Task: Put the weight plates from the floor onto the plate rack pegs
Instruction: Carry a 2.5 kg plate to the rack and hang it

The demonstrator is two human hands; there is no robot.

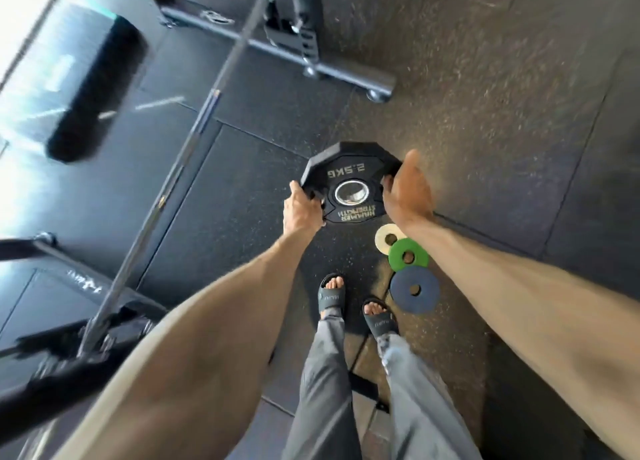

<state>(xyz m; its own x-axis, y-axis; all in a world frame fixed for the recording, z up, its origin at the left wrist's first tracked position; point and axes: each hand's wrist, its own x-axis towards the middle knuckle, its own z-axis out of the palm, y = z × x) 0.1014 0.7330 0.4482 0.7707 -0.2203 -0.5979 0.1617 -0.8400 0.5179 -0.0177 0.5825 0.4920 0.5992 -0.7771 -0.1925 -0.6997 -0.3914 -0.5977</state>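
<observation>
Black weight plate [349,168], seen from the head camera: a many-sided rubber disc with a bright metal ring round its centre hole, pale lettering "2.5KG" and "HAMMER STRENGTH" reading upside down, and grip slots cut near the rim. It is held face-up between both hands, over the speckled rubber floor [502,96].

The left hand [302,207] grips the plate's left edge, fingers curled through a slot. The right hand [408,191] holds the opposite edge, thumb raised along the rim and fingertips hooked into the slot there.

One black plate is in the grip. Three small discs lie on the floor just below the right wrist, in a row running back toward the feet: a white disc [383,239] nearest the grip, a green disc [401,257] overlapping it, then a dark blue disc [424,298] touching the green one's edge.

One barbell [194,141] slants past, left of the grip. Beyond the plate stands a dark steel frame base [349,71].
</observation>
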